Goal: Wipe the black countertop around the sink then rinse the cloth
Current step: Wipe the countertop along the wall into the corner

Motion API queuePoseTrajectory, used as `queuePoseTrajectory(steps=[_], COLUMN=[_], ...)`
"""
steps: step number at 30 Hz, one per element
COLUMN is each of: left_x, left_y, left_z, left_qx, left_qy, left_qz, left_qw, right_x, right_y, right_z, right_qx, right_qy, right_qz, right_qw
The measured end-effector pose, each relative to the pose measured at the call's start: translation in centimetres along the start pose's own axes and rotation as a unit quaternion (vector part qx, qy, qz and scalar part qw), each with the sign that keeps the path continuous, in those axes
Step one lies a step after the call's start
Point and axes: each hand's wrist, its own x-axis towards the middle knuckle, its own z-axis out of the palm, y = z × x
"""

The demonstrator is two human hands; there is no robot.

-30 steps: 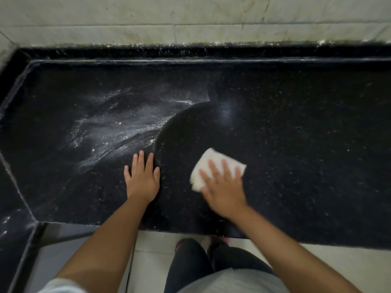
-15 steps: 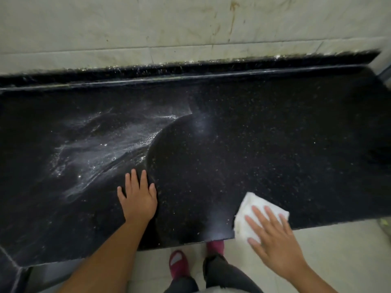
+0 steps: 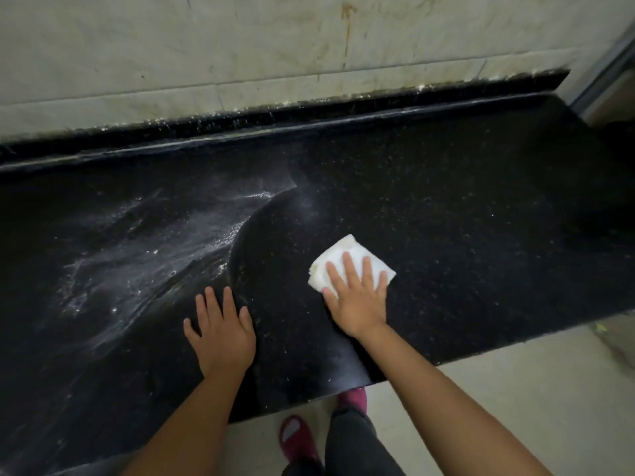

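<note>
Nearest to you, your dark trouser legs and dark pink slippers stand on the pale tiled floor below the front edge of the counter. Your left hand lies flat on the speckled black stone countertop, fingers straight and slightly spread, holding nothing. Your right hand presses down with straight, spread fingers on the folded white cloth, which lies on the counter to the right of your left fingertips and a little farther from you; the cloth's far corners stick out beyond your right fingertips. Just beyond and left of your left fingertips, a whitish wet smear spreads across the stone, ending in a curved edge between your two hands where the darker, cleaner surface begins. Beyond both sets of fingertips the counter runs to a raised black back ledge, and behind that stands the stained pale marble wall.
</note>
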Motion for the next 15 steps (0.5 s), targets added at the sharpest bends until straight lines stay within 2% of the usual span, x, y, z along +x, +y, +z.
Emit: queuePoseTrajectory(steps=[2, 7, 9, 13, 15], left_x=[-0.1, -0.2, -0.2, -0.4, -0.4], left_y=[0.0, 0.0, 0.0, -0.1, -0.1], left_z=[-0.1, -0.1, -0.1, -0.2, -0.3], left_qx=[-0.003, -0.003, -0.006, -0.006, -0.006], left_qy=[0.000, 0.000, -0.003, -0.005, -0.005], left_qz=[0.002, 0.002, 0.001, 0.006, 0.008], left_qw=[1.000, 1.000, 1.000, 1.000, 1.000], right_x=[-3.0, -10.7, -12.1, -11.6, -10.0], right_y=[-1.3, -0.1, 1.6, 6.8, 9.2], right_z=[2.1, 6.9, 7.6, 5.0, 2.8], right_qx=[-0.044, -0.029, -0.018, 0.002, 0.034], right_qy=[0.054, 0.061, 0.070, 0.086, 0.061], right_qz=[-0.046, -0.049, -0.001, 0.159, 0.200], right_qw=[0.997, 0.997, 0.997, 0.984, 0.977])
